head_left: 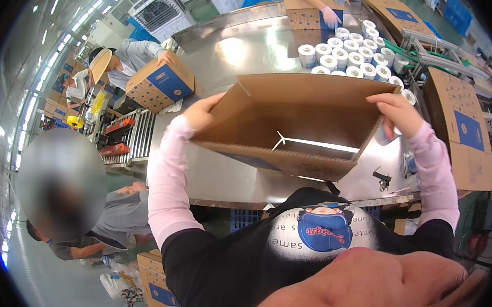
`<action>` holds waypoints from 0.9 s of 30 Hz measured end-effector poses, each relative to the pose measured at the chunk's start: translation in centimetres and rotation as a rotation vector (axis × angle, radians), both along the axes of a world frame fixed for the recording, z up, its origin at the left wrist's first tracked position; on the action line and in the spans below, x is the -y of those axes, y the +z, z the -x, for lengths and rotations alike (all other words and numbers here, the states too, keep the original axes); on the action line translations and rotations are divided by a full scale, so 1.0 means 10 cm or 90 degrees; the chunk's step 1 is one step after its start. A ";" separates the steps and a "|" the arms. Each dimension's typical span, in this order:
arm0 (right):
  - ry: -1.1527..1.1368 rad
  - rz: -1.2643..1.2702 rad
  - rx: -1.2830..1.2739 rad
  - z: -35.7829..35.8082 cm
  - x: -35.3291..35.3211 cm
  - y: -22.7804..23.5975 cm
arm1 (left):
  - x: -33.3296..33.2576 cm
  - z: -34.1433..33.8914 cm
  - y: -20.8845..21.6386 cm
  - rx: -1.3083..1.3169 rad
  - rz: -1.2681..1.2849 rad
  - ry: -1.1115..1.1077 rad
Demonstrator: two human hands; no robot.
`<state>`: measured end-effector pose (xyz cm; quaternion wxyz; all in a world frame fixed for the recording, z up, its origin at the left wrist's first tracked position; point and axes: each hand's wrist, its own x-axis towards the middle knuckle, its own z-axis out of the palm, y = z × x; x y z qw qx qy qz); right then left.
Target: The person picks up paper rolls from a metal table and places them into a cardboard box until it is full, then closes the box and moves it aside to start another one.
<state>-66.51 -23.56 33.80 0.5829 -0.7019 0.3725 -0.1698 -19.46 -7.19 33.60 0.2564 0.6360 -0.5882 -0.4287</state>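
I hold a large brown cardboard box (305, 101) over the steel table, tilted, with its open mouth toward me. A bright strip of light shows through a gap at the bottom of its inside. My left hand (202, 113) is closed on the box's left edge. At the right corner my right hand (398, 113) grips the wall, thumb and fingers bent round its edge. Beyond the box's far wall stand several white rolls (355, 58) with blue labels. A small black tool (382, 179) lies on the table by my right forearm; its kind is unclear.
The steel table (210, 53) stretches away from me. At the left, a person handles a closed carton (164, 84) beside a roller conveyor (136, 135). Another person's gloved hands (330, 17) are at a far box. Flattened cartons (458, 127) stand at the right. A person stands close by at the left.
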 end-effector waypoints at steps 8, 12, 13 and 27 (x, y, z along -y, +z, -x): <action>0.119 0.513 -0.584 -1.04 -0.14 -1.10 | 0.17 1.11 0.07 0.462 -0.197 -0.231; 0.180 0.514 -0.423 -0.94 -0.08 -1.25 | -0.16 1.10 0.16 0.390 -0.175 -0.170; 0.170 0.493 -0.299 -0.94 -0.07 -0.93 | -0.11 1.05 0.10 0.412 -0.167 -0.151; 0.285 0.642 -0.320 -0.39 -0.87 -0.85 | 0.33 0.66 -1.21 0.387 0.050 0.471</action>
